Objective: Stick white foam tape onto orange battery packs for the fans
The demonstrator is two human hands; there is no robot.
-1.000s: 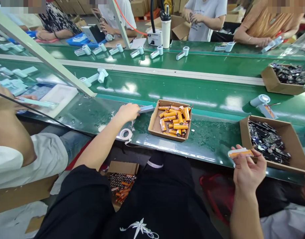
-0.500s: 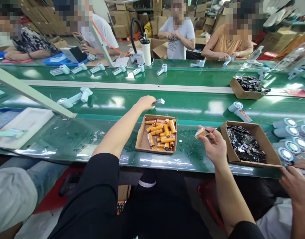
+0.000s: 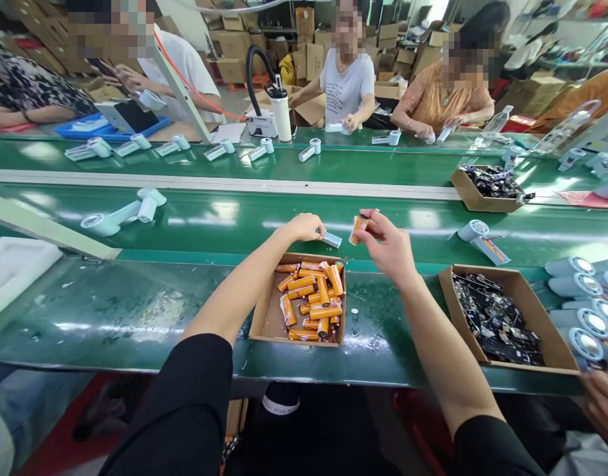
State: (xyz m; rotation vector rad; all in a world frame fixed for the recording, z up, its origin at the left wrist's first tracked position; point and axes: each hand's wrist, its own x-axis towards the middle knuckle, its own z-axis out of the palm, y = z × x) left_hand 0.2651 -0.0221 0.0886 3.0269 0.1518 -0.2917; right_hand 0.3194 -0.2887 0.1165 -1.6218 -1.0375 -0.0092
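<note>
My left hand [image 3: 306, 228] is closed on a light-blue handheld fan [image 3: 332, 239], low over the green belt; only its handle end shows, as my fingers hide the rest. Just to the right, my right hand [image 3: 392, 250] pinches an orange battery [image 3: 357, 229] between thumb and fingers. The battery is held upright, with a whitish patch on its side, a small gap away from the handle. Below both hands sits a shallow cardboard box [image 3: 265, 320] with several orange batteries [image 3: 311, 311] lying loose in it.
A cardboard box [image 3: 447, 291] of dark circuit boards stands at right, beside several light-blue fan heads [image 3: 576, 285]. Fans lie on the near belt [image 3: 118, 215] and far belt [image 3: 258, 151]. A slanted metal post [image 3: 51, 226] rises at left. Co-workers sit across and at right.
My right hand has brought the battery up and left, close to the handle. My left hand keeps hold of the fan, its handle now tilted downward. The camera view has shifted.
</note>
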